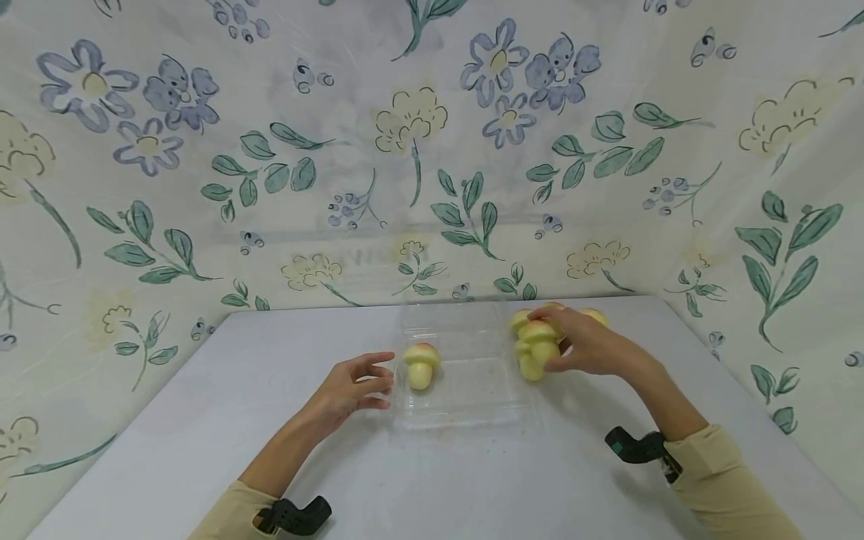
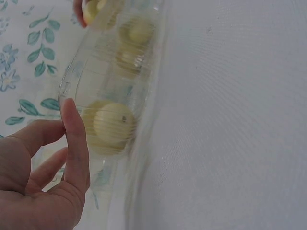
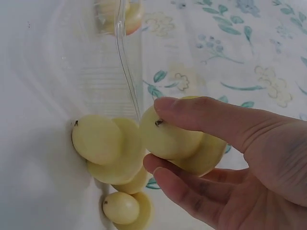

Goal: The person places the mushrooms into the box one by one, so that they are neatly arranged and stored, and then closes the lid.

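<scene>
A clear plastic container point(image 1: 466, 416) lies on the table, holding one yellow mushroom-shaped piece point(image 1: 421, 367) with a reddish cap top near its left wall. At that wall, my left hand point(image 1: 351, 390) keeps its fingers loosely extended, fingertips right at the rim point(image 2: 67, 86). To the right of the container, my right hand point(image 1: 583, 341) pinches another mushroom-shaped piece point(image 3: 170, 136) between thumb and fingers, stem end toward the wrist camera. Close by, more mushroom-shaped pieces point(image 3: 98, 141) lie against the container's right side, partly covered by the hand in the head view.
The white table point(image 1: 283, 352) ends at a floral-patterned cloth point(image 1: 405, 202) standing behind it and along both sides. One yellow piece point(image 1: 594, 316) lies behind the right hand near the back edge. Black wrist mounts point(image 1: 297, 517) sit on both sleeves.
</scene>
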`<state>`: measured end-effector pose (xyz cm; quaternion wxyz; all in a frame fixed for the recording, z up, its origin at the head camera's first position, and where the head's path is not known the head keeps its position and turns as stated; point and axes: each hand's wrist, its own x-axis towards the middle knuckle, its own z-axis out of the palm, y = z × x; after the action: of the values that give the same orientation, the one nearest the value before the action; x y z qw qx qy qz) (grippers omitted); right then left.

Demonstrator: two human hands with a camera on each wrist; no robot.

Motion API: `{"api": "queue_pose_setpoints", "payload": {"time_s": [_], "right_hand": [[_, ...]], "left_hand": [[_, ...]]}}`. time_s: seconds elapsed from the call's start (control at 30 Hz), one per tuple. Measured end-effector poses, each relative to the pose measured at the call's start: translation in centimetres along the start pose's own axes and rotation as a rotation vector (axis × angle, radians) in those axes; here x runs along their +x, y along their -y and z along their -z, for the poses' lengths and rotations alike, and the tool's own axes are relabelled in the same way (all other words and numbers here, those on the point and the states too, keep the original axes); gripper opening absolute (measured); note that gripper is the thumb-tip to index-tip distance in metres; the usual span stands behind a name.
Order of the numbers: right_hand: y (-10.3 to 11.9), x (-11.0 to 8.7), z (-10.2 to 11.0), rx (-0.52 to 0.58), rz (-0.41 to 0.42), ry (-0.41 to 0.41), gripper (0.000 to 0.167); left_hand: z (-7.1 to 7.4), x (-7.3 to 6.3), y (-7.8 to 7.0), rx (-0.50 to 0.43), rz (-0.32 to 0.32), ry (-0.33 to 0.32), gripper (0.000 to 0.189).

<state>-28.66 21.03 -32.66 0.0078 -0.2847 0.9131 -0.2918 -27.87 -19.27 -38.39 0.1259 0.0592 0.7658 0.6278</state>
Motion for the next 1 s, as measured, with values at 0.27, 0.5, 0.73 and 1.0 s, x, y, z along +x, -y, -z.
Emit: {"api": "queue_pose_setpoints", "payload": {"time_s": [0.27,0.5,0.73,1.0], "right_hand": [[0.6,0.1,-0.6,-0.019,0.015,-0.004,0.07],[0.7,0.1,-0.6,-0.027,0.021,0.0,0.071],[0.9,0.4,-0.7,-0.031,0.022,0.004,0.073],[2.3,1.9,-0.7,0.009,0.064,0.009,0.073]], "left_hand": [[0.0,-0.1,0.1,-0.009,-0.003,0.006,0.062],[0.0,-0.1,0.0,-0.006,-0.002,0.009,0.062],[-0.2,-0.1,-0.1,0.001,-0.003,0.011,0.062],[0.0,-0.1,-0.1,0.003,-0.006,0.013,0.062]]}}
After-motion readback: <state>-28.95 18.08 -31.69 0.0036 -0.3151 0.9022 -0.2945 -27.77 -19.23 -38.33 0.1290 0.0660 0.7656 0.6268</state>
